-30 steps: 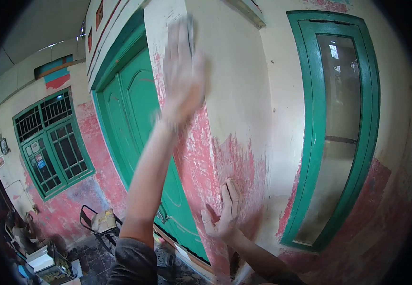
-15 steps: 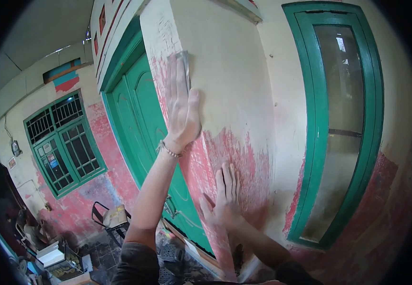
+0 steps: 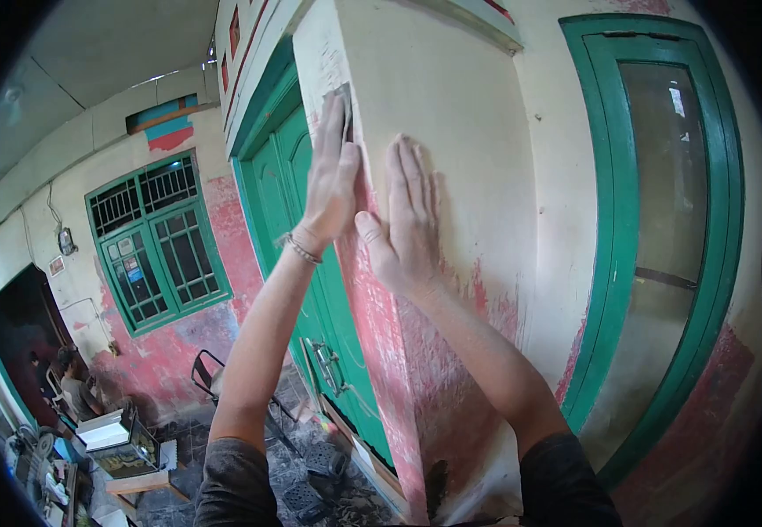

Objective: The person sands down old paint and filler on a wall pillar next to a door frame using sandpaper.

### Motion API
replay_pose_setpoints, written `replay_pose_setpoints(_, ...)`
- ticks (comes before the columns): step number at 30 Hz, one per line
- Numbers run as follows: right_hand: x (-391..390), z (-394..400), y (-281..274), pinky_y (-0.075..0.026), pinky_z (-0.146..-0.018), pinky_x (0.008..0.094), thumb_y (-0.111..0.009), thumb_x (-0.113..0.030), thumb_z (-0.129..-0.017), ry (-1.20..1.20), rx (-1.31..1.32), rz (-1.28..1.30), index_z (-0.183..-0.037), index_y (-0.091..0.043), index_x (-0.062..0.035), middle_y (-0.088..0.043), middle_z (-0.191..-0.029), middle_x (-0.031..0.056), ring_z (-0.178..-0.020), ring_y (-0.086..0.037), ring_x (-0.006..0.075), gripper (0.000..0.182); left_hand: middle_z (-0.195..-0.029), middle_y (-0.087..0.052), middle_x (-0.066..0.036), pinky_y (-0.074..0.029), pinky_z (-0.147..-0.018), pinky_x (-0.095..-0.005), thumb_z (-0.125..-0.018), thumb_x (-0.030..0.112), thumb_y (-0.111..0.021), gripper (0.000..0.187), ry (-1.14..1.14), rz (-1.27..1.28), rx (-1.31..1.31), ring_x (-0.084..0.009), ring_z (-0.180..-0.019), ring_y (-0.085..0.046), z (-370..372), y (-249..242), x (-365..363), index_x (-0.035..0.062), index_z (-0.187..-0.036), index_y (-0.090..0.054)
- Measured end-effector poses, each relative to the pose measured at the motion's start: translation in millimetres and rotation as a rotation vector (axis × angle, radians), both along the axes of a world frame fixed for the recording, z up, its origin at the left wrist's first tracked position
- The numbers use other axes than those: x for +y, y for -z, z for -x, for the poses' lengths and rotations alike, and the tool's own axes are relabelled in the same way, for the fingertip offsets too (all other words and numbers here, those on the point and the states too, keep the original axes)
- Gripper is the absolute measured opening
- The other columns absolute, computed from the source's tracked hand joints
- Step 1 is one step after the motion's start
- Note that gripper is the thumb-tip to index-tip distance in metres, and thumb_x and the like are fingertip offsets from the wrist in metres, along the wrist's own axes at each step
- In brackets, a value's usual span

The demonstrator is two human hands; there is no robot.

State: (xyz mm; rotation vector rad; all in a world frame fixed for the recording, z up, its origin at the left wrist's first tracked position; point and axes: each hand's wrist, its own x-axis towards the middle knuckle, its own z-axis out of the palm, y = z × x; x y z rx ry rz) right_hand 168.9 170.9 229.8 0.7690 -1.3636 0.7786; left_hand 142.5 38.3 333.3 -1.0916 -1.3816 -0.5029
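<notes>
My left hand lies along the narrow left face of the wall column, fingers pointing up. Beneath those fingers it presses a grey piece of sandpaper on the column, and most of the sheet is hidden. My right hand rests flat on the column's broad face, fingers stretched and thumb apart, holding nothing. Cream paint covers the upper column; worn pink paint shows lower down and along the corner edge.
A green double door stands just left of the column, and a green-framed glass panel to the right. Farther left are a barred window, a glass tank on a bench, a chair and a seated person.
My right hand has moved up from the pink lower part of the column to the cream part beside my left hand. My left hand stays high with the sandpaper. The view has shifted.
</notes>
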Motion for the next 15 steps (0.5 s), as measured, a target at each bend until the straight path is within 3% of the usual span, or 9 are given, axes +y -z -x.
replay_pose_setpoints(2,0.7,3.2,1.7,-0.007,-0.129,0.0646,-0.062,-0.03,-0.094,-0.024,0.002,0.006,-0.165,-0.023,0.0049,-0.023,-0.173,0.0237,-0.162,-0.016,0.045,0.088,-0.175,-0.019,-0.025,-0.014,-0.132,-0.0437,-0.113,0.025,-0.032,0.06,-0.084,0.014,0.038,-0.037,-0.163,-0.014,-5.8,-14.4,6.7,-0.0072,-0.164,-0.025)
replay_pose_setpoints(5,1.2,3.5,2.3,-0.008,-0.128,0.0655,-0.061,-0.033,-0.097,-0.056,0.013,0.005,-0.165,-0.023,0.0048,-0.024,-0.172,0.0235,-0.161,-0.017,0.0458,0.086,-0.172,-0.025,-0.026,-0.018,-0.131,-0.0431,-0.113,0.021,-0.035,0.058,-0.09,-0.043,0.169,-0.0378,-0.162,-0.021,32.0,-100.9,3.1,-0.008,-0.162,-0.029)
replay_pose_setpoints(6,2.1,3.9,4.7,-0.008,-0.128,0.0658,-0.061,-0.033,-0.097,-0.061,0.011,0.0,-0.165,-0.023,0.005,-0.024,-0.172,0.0235,-0.161,-0.018,0.0461,0.086,-0.172,-0.026,-0.026,-0.018,-0.131,-0.0429,-0.113,0.02,-0.035,0.057,-0.079,-0.049,0.158,-0.0378,-0.162,-0.021,31.6,-95.8,4.7,-0.0082,-0.162,-0.03)
replay_pose_setpoints(11,10.9,2.3,40.4,-0.011,-0.127,0.0665,-0.061,-0.033,-0.096,-0.07,-0.029,-0.028,-0.164,-0.026,0.0057,-0.027,-0.171,0.0237,-0.159,-0.022,0.047,0.085,-0.17,-0.031,-0.026,-0.021,-0.131,-0.0423,-0.112,0.018,-0.035,0.056,-0.038,-0.081,0.043,-0.0381,-0.16,-0.026,-16.8,-8.1,15.8,-0.0091,-0.161,-0.033)
replay_pose_setpoints(13,11.3,2.6,66.5,-0.012,-0.127,0.0667,-0.06,-0.034,-0.096,-0.077,-0.042,-0.017,-0.163,-0.028,0.0058,-0.029,-0.17,0.024,-0.159,-0.024,0.0473,0.084,-0.169,-0.034,-0.026,-0.021,-0.131,-0.0419,-0.113,0.021,-0.032,0.056,-0.089,-0.122,-0.018,-0.0372,-0.16,-0.028,-14.7,74.3,9.4,-0.0097,-0.16,-0.034)
replay_pose_setpoints(15,11.2,4.0,91.7,-0.013,-0.127,0.0662,-0.059,-0.037,-0.096,-0.041,-0.026,-0.026,-0.162,-0.031,0.0057,-0.03,-0.17,0.0244,-0.158,-0.024,0.0475,0.084,-0.17,-0.032,-0.025,-0.02,-0.131,-0.0416,-0.114,0.021,-0.031,0.057,-0.088,-0.127,-0.09,-0.0358,-0.161,-0.026,-14.3,117.9,4.2,-0.0094,-0.161,-0.032)
